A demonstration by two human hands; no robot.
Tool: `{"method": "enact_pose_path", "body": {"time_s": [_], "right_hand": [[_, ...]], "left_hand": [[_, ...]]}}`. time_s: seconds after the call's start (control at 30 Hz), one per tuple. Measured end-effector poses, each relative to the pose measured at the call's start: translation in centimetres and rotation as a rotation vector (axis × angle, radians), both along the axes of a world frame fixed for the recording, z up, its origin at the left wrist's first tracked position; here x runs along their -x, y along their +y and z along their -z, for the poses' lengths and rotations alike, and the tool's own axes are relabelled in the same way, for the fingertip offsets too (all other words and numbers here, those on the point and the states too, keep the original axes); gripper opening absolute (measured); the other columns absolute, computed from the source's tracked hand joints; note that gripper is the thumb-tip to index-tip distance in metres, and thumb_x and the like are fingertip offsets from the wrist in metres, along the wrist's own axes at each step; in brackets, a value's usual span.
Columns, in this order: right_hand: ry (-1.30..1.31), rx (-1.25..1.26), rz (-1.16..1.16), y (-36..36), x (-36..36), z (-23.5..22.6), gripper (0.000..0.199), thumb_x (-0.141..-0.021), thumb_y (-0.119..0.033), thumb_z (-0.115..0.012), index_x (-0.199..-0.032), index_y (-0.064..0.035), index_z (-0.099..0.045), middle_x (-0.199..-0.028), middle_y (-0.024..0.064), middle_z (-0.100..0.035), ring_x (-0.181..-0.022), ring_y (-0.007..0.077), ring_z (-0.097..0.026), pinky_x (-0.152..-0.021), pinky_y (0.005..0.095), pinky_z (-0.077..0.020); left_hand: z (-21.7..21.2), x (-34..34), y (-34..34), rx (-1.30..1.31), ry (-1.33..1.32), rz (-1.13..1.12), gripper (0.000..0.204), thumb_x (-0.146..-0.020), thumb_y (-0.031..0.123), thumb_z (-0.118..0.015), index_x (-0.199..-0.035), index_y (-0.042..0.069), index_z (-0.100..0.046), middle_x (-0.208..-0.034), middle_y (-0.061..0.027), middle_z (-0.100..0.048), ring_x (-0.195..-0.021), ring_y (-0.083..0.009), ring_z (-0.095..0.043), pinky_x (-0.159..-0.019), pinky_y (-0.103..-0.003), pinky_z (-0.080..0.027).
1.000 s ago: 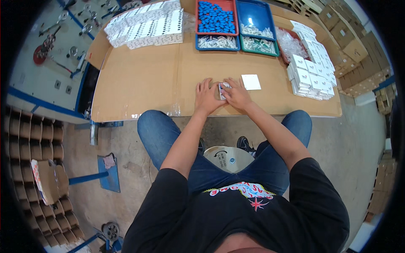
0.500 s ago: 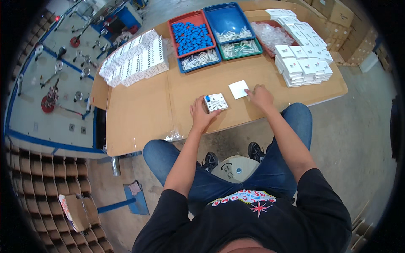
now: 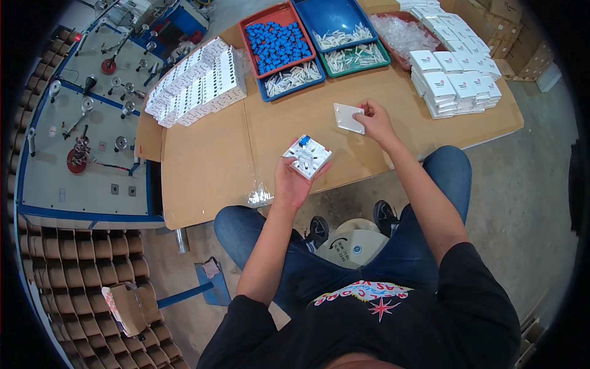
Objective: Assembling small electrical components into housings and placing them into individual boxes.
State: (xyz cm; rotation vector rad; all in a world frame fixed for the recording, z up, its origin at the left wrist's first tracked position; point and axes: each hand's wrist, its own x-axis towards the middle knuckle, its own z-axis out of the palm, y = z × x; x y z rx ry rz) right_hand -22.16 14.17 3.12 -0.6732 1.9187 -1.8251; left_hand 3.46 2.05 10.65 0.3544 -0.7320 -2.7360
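Two hands (image 3: 294, 183) (image 3: 376, 121), five trays (image 3: 329, 18), one worktop (image 3: 203, 178)

Centre of the frame: one open white case (image 3: 309, 161) and one flat white panel (image 3: 346, 119), one to each hand, with one blue block (image 3: 304, 141) in the case; upper part: two red trays (image 3: 283, 15), two blue trays (image 3: 324, 17) and one green tray (image 3: 369, 67), of which one carries blue pieces (image 3: 278, 48), three carry white sticks (image 3: 343, 38) and one carries clear plastic bags (image 3: 402, 38), all heaped past counting; upper right, many white boxes (image 3: 439, 86), and upper left, many printed white cartons (image 3: 209, 86), too overlapped for a sure number; lower centre, two shoes (image 3: 317, 231) and one round drum (image 3: 350, 251)
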Motion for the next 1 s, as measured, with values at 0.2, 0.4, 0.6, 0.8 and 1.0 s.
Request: {"method": "enact_pose_path", "body": {"time_s": [0.2,0.4,0.6,0.8,1.0], "right_hand": [[-0.551,0.272,0.009,2.4,-2.5,-7.5,0.023,-0.088,-0.013,-0.075,-0.109,-0.0032,-0.069,-0.094,0.0013,-0.069,-0.092,0.0131,-0.068,-0.078,0.0289,-0.0546],[-0.718,0.323,0.005,3.1,-2.1,-7.7,0.037,-0.092,-0.015,-0.073,-0.125,-0.0054,-0.059,-0.108,0.0042,-0.068,-0.101,0.0173,-0.068,-0.087,0.0331,-0.0573],[-0.865,0.434,-0.037,2.5,-2.6,-6.7,0.040,-0.093,-0.019,-0.072,-0.128,-0.0065,-0.057,-0.115,0.0076,-0.067,-0.105,0.0206,-0.068,-0.091,0.0343,-0.0568],[-0.931,0.489,-0.202,2.9,-2.7,-7.3,0.044,-0.095,-0.017,-0.060,-0.137,-0.0036,-0.052,-0.125,0.0146,-0.065,-0.113,0.0259,-0.067,-0.097,0.0365,-0.0549],[-0.670,0.321,-0.366,2.2,-5.5,-9.2,0.041,-0.093,-0.016,-0.060,-0.132,-0.0043,-0.056,-0.123,0.0165,-0.064,-0.111,0.0272,-0.068,-0.097,0.0374,-0.0541]], "left_hand": [[-0.6,0.4,0.4,0.036,-0.098,-0.012,0.069,-0.086,0.012,-0.050,-0.154,0.014,-0.036,-0.149,-0.0193,-0.047,-0.137,-0.0448,-0.047,-0.110,-0.058,-0.045],[-1.8,0.8,0.7,0.182,-0.095,0.024,0.079,-0.084,0.001,-0.049,-0.158,0.017,-0.026,-0.150,-0.0197,-0.046,-0.137,-0.0416,-0.048,-0.108,-0.052,-0.049],[-1.1,0.8,0.5,0.227,-0.163,0.001,0.080,-0.083,-0.006,-0.043,-0.158,0.017,-0.026,-0.149,-0.0198,-0.047,-0.135,-0.0404,-0.050,-0.106,-0.050,-0.052],[-1.6,0.7,0.6,0.192,-0.194,0.022,0.080,-0.082,-0.009,-0.041,-0.156,0.015,-0.025,-0.143,-0.0208,-0.050,-0.129,-0.0417,-0.056,-0.101,-0.049,-0.057],[-1.0,0.5,0.7,0.275,-0.269,0.025,0.067,-0.084,-0.008,-0.042,-0.149,0.006,-0.032,-0.139,-0.0195,-0.053,-0.120,-0.0389,-0.062,-0.098,-0.049,-0.059]]}}
